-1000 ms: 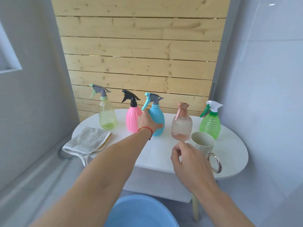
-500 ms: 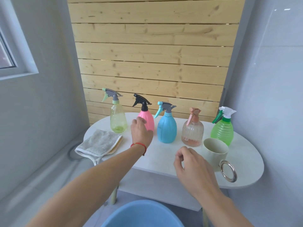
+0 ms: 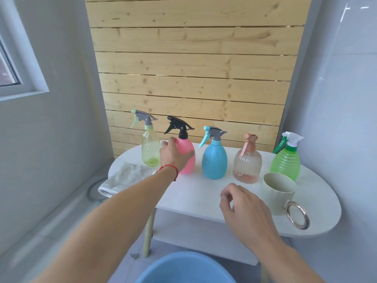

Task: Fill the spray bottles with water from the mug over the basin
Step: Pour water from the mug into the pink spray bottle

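White tabletop [image 3: 204, 193] before a wooden slat wall [image 3: 193, 68] carries five spray bottles in a row. Left hand [image 3: 173, 155] grips the pink bottle [image 3: 186, 155], second from left, between the yellow bottle [image 3: 150, 148] and blue bottle [image 3: 214, 160]. Right hand [image 3: 244, 209] hovers loosely curled, holding nothing, near the mug [image 3: 278, 190]. Basin [image 3: 183, 270] sits below.

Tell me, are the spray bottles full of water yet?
Not yet, it looks like the very start. All five bottles stand on the table with their spray tops on. In hand: the left hand grips the pink bottle. The right hand hovers, holding nothing, beside the mug. Still left: opening, filling over the blue basin, and closing each bottle.
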A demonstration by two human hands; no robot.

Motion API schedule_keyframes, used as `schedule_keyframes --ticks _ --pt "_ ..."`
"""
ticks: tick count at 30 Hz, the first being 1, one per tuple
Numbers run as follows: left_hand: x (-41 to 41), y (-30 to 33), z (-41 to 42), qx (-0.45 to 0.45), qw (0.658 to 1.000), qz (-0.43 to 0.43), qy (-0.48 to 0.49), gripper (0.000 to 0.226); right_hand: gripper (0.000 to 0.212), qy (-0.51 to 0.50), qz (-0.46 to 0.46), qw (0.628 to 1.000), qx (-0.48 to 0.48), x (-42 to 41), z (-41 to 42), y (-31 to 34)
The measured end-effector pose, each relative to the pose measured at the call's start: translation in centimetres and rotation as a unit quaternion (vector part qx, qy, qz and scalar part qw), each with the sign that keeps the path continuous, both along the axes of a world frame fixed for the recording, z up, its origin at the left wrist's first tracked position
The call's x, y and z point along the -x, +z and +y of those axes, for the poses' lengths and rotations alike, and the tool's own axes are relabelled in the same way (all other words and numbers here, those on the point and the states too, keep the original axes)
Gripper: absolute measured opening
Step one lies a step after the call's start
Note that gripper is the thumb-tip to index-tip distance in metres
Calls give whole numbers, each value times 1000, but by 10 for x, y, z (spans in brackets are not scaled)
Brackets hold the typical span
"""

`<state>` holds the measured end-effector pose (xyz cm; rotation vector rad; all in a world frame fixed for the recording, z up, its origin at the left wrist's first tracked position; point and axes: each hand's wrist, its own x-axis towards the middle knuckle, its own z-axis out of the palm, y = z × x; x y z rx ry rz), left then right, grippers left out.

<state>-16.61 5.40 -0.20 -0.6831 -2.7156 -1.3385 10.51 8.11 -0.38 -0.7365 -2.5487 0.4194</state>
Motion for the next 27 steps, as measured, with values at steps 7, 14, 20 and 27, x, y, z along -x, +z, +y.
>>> schedule_keyframes --ticks 7,14,20,27 --pt "-79 -7 -95 -49 979 168 -108 58 43 56 261 958 106 31 -20 27" --pt "-97 -38 -162 56 914 298 -272 66 17 164 89 965 182 26 -19 23" --pt "-90 -38 -171 32 919 272 -282 48 42 280 4 942 184 10 -26 20" --pt "-84 -41 -189 65 923 250 -284 65 42 249 52 856 450 -6 -29 25"
